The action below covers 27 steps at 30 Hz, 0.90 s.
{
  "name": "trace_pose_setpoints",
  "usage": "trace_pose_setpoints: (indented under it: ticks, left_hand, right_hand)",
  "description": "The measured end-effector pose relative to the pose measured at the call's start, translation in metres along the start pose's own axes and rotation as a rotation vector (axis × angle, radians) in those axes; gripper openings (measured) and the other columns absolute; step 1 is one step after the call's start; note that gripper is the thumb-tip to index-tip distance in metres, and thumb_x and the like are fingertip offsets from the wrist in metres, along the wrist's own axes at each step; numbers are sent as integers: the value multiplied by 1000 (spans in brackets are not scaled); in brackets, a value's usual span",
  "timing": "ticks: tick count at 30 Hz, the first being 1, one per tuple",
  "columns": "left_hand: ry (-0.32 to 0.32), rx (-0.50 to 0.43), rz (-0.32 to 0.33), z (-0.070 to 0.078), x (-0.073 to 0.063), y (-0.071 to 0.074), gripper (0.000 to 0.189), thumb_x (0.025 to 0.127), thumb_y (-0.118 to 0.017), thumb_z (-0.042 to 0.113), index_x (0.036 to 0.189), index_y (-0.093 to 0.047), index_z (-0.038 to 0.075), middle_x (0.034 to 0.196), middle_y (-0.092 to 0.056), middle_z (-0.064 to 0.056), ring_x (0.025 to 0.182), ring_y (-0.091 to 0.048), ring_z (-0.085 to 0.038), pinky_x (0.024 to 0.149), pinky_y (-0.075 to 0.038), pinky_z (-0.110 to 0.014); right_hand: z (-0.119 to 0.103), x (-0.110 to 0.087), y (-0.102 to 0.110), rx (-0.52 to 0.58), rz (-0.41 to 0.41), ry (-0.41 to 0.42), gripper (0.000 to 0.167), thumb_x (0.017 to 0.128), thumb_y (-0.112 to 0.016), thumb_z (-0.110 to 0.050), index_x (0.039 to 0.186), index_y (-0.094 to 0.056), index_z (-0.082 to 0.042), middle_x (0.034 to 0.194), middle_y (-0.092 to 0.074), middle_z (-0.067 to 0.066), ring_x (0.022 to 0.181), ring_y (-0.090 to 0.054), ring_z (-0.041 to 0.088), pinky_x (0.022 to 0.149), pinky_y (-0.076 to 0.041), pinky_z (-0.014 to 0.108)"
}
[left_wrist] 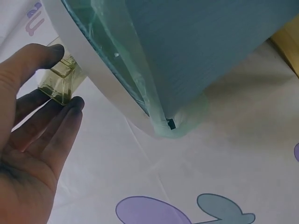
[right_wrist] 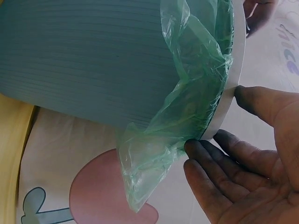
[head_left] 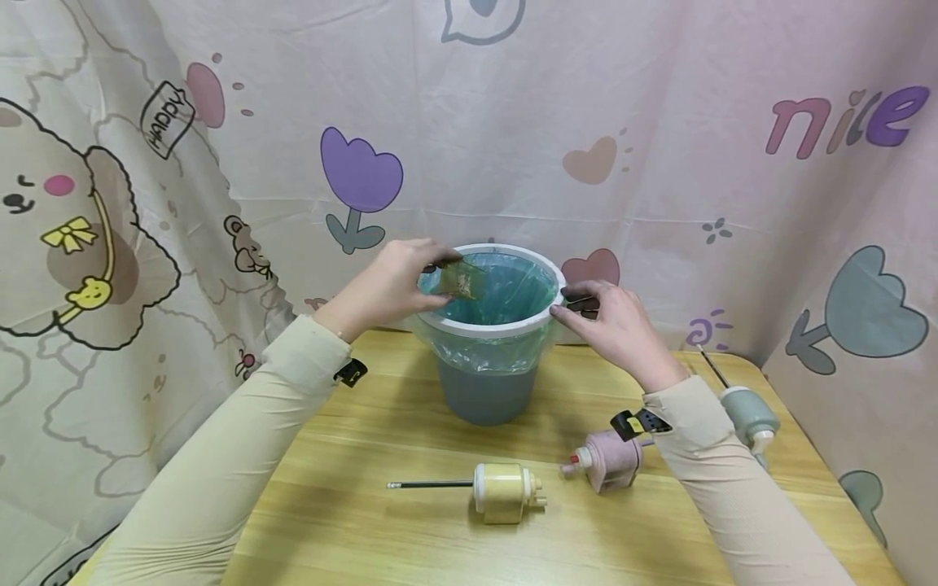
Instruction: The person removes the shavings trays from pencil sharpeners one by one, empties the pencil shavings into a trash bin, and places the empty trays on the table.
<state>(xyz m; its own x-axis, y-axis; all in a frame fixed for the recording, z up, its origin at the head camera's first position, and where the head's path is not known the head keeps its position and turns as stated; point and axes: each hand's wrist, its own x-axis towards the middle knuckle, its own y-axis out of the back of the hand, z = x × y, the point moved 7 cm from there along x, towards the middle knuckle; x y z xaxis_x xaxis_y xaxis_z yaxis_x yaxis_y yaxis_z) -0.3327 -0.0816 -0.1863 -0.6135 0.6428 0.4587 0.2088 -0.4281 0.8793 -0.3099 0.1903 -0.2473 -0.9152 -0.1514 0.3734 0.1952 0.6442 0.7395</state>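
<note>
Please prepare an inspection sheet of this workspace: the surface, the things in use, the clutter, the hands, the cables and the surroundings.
Surface: wooden table, light yellow grain.
Things in use: grey bin stands upright, lined with a green bag folded over its rim; small see-through box with pale bits at the bin's mouth.
Clutter: yellow sharpener with a dark pencil in it, pink sharpener, grey sharpener with another pencil.
Hands: left hand holds the box; right hand holds the bin's rim; fingertips look dark-smudged.
Cables: nothing seen.
Surroundings: patterned cloth behind the table.
</note>
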Motion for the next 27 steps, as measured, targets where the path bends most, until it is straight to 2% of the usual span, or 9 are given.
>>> trace_pose_setpoints:
  ticks: [7, 18, 27]
  left_hand:
    - [-34, 69, -18, 3, 1, -2, 54, 86, -89, 13, 134, -70, 1, 120, -74, -14, 107, -73, -35, 95, -64, -48]
    - [-59, 110, -36, 8, 1, -4, 58, 84, -90, 10, 137, -69, 2, 124, -73, -13, 108, -73, -32, 98, -63, -49]
    - [-70, 188, -66, 13, 1, -8, 61, 85, -92, 13, 139, -68, 1, 128, -71, -15, 110, -74, -33, 99, -64, -48]
  right_hand:
    - [0, 1, 0, -18, -2, 2, 53, 103, -71, -41, 136, -69, 0, 126, -76, 21, 116, -74, 37, 101, -60, 55]
    - [0, 1, 1, -15, -5, 0, 51, 102, -72, -40, 135, -69, 0, 126, -76, 21, 116, -74, 37, 101, -60, 55]
    - [2, 1, 0, -6, -15, -3, 51, 102, -72, -40, 134, -69, -1, 126, -77, 19, 116, -74, 36, 101, -61, 54]
